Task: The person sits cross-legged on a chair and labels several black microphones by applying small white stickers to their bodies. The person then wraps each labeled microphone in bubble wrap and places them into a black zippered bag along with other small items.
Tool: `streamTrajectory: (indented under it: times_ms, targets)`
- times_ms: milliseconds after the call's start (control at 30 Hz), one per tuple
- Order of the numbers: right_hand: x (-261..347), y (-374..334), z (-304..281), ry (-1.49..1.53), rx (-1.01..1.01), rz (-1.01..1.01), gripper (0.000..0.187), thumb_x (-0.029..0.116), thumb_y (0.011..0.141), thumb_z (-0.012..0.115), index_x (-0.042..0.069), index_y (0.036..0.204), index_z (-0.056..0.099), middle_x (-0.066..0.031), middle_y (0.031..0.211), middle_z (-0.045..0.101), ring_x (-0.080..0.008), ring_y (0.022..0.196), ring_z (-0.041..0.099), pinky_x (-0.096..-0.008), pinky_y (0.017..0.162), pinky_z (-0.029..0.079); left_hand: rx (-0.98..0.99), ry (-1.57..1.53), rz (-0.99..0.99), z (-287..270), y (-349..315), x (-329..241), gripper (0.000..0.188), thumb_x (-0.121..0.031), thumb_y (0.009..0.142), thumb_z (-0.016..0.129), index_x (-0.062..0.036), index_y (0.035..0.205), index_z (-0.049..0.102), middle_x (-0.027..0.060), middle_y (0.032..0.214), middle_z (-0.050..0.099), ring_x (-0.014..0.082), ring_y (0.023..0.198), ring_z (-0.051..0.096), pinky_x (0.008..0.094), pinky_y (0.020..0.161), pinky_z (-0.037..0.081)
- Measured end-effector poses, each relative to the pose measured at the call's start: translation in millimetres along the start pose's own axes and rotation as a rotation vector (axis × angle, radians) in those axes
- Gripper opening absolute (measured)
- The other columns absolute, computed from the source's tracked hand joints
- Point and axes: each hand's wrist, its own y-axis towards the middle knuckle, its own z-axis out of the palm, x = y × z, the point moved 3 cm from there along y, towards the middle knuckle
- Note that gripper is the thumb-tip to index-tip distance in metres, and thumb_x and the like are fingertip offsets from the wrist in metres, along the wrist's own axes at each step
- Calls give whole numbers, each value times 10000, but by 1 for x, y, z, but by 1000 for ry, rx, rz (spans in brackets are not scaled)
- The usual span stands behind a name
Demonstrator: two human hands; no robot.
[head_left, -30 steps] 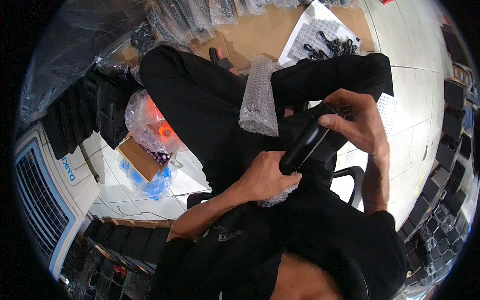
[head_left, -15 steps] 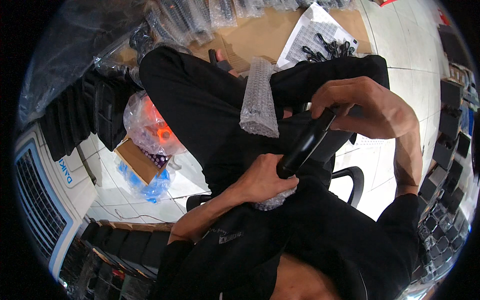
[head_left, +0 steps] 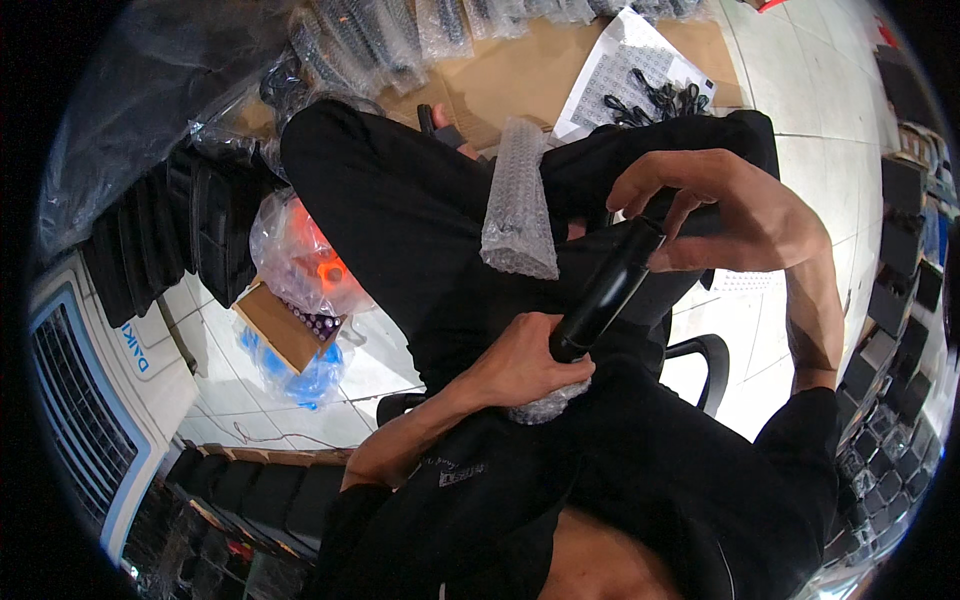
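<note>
A black microphone (head_left: 605, 290) slants across my lap, its slim end pointing up and right. My left hand (head_left: 530, 360) is wrapped round its lower part. Clear bubble wrap (head_left: 545, 405) bulges out below that fist and hides the microphone's other end. Curved over the slim end, my right hand (head_left: 725, 215) has its fingers apart; the thumb is beside the tip, and I cannot tell whether it touches. An upright bubble-wrap sleeve (head_left: 518, 200) lies between my crossed legs, apart from both hands.
Several bubble-wrapped pieces (head_left: 370, 45) line the far edge of the cardboard (head_left: 520, 65). A printed sheet (head_left: 600, 80) with black cables (head_left: 665, 100) lies far right. To the left are a bag of orange things (head_left: 310, 260), an open carton (head_left: 285, 325) and a white cooler (head_left: 100, 380).
My right hand's fingers have opened off the slim end and lifted slightly. The left hand keeps its hold, and the microphone has barely shifted.
</note>
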Motion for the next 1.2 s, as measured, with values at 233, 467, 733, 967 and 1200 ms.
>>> streamTrajectory:
  times_ms: [233, 467, 733, 967, 1200]
  targets:
    - [-6, -2, -31, -53, 110, 112, 283, 165, 808, 796, -18, 1008, 712, -99, 786, 704, -174, 681, 689, -268, 635, 539, -4, 3, 114, 1, 1, 2, 227, -239, 819, 751, -24, 816, 677, 54, 735, 665, 119, 675, 614, 320, 675, 497]
    - [-110, 1, -120, -43, -415, 239, 392, 355, 917, 678, -6, 1067, 702, -67, 929, 704, -152, 705, 664, -265, 685, 550, -115, -384, 92, -10, 3, 26, 204, -177, 794, 751, 3, 803, 655, 119, 807, 696, 167, 735, 674, 340, 724, 546]
    - [-224, 130, -22, -678, -596, 438, 340, 345, 813, 679, 19, 905, 712, -232, 868, 701, -394, 850, 683, -470, 774, 542, -59, -760, 150, -19, -9, 22, 137, -122, 798, 708, -7, 818, 636, 173, 855, 701, 212, 752, 685, 352, 728, 552]
    - [-230, 148, 4, -762, -555, 406, 404, 364, 859, 690, -11, 1001, 646, -226, 919, 685, -400, 890, 665, -464, 770, 536, -58, -851, 177, -20, -10, 15, 109, -93, 781, 706, -16, 816, 637, 187, 834, 686, 239, 693, 692, 381, 664, 583]
    - [-85, 64, 24, 183, -521, 267, 538, 459, 919, 638, -73, 994, 672, -153, 840, 690, -202, 688, 658, -325, 623, 558, -262, -489, 64, -11, -3, 12, 147, -137, 809, 734, -6, 838, 675, 98, 805, 696, 148, 698, 649, 309, 687, 520]
